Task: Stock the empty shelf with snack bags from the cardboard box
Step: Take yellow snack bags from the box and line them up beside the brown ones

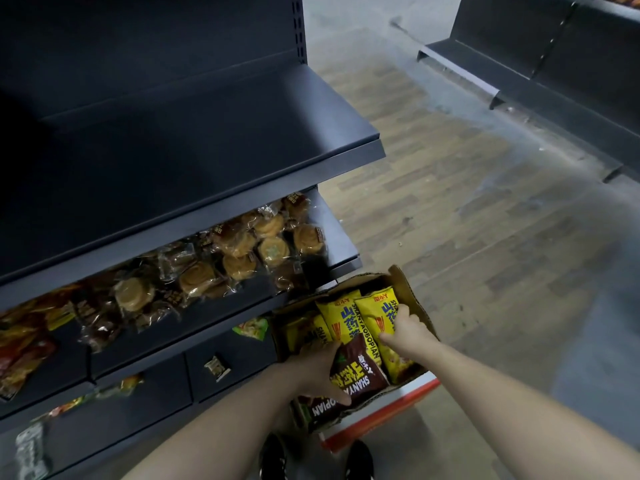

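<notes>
An open cardboard box [412,299] stands low at the shelf's right end, filled with yellow and brown snack bags. My left hand [317,370] grips a brown snack bag [360,370] at the box's near side. My right hand [407,329] reaches in and pinches a yellow snack bag [379,311] at the box's right. Another yellow bag [339,317] stands beside it. The empty dark shelf [207,140] spreads above at upper left.
The shelf below the empty one holds several wrapped pastries [239,251] and red packets [24,344]. Lower tiers carry a few loose packets. The box sits on a red-edged cart [381,414]. My shoes [358,460] show beneath. An aisle floor and a second dark shelving unit [554,64] lie right.
</notes>
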The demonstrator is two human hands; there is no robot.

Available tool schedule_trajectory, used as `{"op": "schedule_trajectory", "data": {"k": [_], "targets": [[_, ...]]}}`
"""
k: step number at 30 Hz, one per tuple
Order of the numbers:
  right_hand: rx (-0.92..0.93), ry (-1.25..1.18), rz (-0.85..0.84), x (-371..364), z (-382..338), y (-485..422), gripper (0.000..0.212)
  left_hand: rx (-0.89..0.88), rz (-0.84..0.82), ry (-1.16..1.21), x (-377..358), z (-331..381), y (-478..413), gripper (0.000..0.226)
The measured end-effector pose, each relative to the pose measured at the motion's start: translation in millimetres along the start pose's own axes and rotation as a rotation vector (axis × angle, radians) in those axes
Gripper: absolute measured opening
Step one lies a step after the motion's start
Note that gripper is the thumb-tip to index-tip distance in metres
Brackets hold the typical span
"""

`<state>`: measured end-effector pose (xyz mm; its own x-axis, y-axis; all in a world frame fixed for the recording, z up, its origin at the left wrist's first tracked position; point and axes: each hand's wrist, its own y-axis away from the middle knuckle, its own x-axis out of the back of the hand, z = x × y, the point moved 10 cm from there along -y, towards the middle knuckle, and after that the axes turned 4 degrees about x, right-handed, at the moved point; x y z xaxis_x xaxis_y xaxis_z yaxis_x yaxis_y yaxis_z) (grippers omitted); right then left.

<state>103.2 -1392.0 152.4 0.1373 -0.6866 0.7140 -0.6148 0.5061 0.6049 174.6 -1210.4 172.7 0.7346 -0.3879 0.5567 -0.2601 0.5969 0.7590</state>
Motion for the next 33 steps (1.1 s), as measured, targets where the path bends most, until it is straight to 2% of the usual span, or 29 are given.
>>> {"op": "schedule_trajectory", "data": {"k": [5,8,10,14,16,19,22,25,31,33], "targets": [[-0.042,-0.131,-0.064,-15,14,-8,0.102,0.009,0.02,-0.051,-3,0,-6,0.109],[-0.056,-0.131,-0.025,-19,15,-10,0.11,-0.004,0.052,-0.012,0,2,-8,0.101],[-0.08,-0.132,0.013,-17,15,-11,0.102,0.011,0.065,0.037,1,0,-9,0.093],[-0.087,-0.184,0.072,-3,11,-9,0.061,0.062,0.079,0.267,4,-8,-12,0.068],[-0.079,-0.216,0.106,3,12,-8,0.049,0.063,0.103,0.377,13,-11,-11,0.061],[-0.073,-0.386,0.1,6,13,-7,0.056,0.064,0.18,0.604,39,-17,-5,0.053],[-0.039,-0.609,0.082,11,13,-6,0.057,0.08,0.315,0.795,67,-27,3,0.054],[0.03,-0.724,0.012,16,4,-3,0.059,0.074,0.372,0.91,82,-29,11,0.056],[0.095,-1.021,-0.182,18,-26,12,0.046,-0.03,0.295,1.19,86,-11,21,0.045],[0.087,-1.146,-0.279,18,-40,24,0.035,-0.048,0.238,1.3,86,-1,21,0.051]]}}
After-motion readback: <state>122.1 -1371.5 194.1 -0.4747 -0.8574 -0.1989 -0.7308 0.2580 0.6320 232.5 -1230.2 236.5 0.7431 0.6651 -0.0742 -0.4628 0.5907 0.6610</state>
